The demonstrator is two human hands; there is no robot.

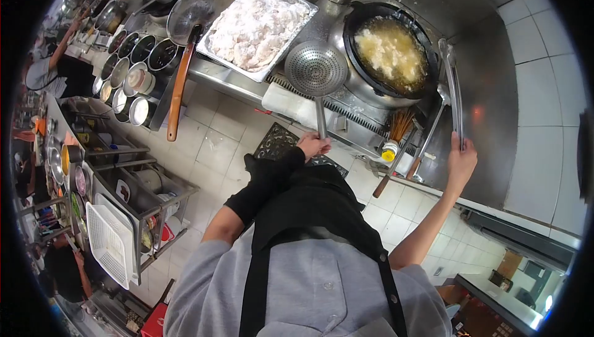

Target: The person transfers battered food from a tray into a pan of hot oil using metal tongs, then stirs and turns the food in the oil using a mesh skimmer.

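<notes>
My left hand [314,146] is closed around the handle of a perforated skimmer [316,68], its round bowl held level between the tray and the wok. A black sleeve covers my left forearm. At the right, my right hand [462,153] grips long metal tongs [453,83], whose tips point up beside the wok's rim. Pale battered pieces [390,49] fry in bubbling oil inside the black wok [354,23]. Left of the skimmer, a metal tray [209,52] is heaped with flour-coated raw pieces [260,25].
A wooden-handled strainer [181,89] juts over the counter edge. A bamboo brush [400,125], a yellow-capped bottle [389,151] and a ladle [443,94] lie near the wok. Several sauce pots [142,111] stand left. A white basket [108,244] rests on a cart; other people work far left.
</notes>
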